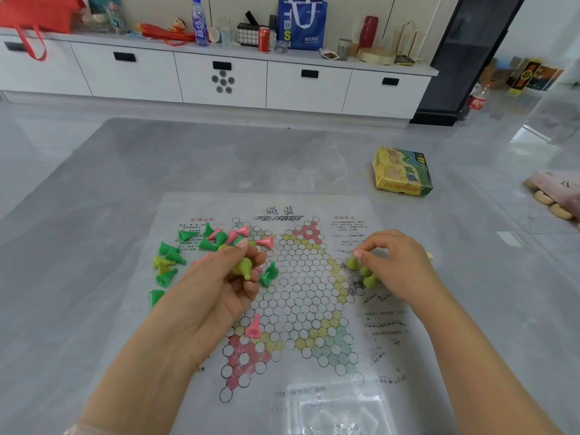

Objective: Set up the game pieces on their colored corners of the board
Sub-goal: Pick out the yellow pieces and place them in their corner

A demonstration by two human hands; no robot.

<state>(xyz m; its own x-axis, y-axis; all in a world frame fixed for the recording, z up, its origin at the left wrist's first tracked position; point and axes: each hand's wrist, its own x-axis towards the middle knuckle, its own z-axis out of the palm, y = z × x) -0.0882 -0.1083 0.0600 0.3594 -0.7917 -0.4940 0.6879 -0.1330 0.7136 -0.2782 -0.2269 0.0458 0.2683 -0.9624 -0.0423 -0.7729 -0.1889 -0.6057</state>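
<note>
A grey table [94, 215] fills most of the view; behind it runs a white cabinet [219, 80] with black handles, its top crowded with a blue bag [303, 23], a bottle [200, 22], a red can [264, 39] and other clutter. On the table lies the board [295, 293], a thin printed sheet with a star of white circles and corners tinted red, yellow and green; a clear plastic bag [339, 409] lies over its near edge; a yellow-green box [403, 172] sits on the table beyond the board's far right corner, apart from it.

The left hand [216, 284] is held palm up over the left side of the board, fingers curled round a yellow-green piece [243, 268], with the thumb pressed on top; the right hand [398, 265] is at the board's right corner, palm down, thumb and forefinger pinched together at the tip of a yellow-green piece [353, 262]; whether they actually clasp it I cannot tell; more yellow pieces [370, 279] stand clustered just beside it on the right corner, partly under the hand.

A loose heap of green pieces [171, 255] and pink pieces [241, 232] lies tipped over across the board's far left area and its edge, with a couple of yellow ones among them; two green pieces [270, 273] lie near the left fingertips; one pink piece [253, 328] lies on its side near the red near-left corner.
</note>
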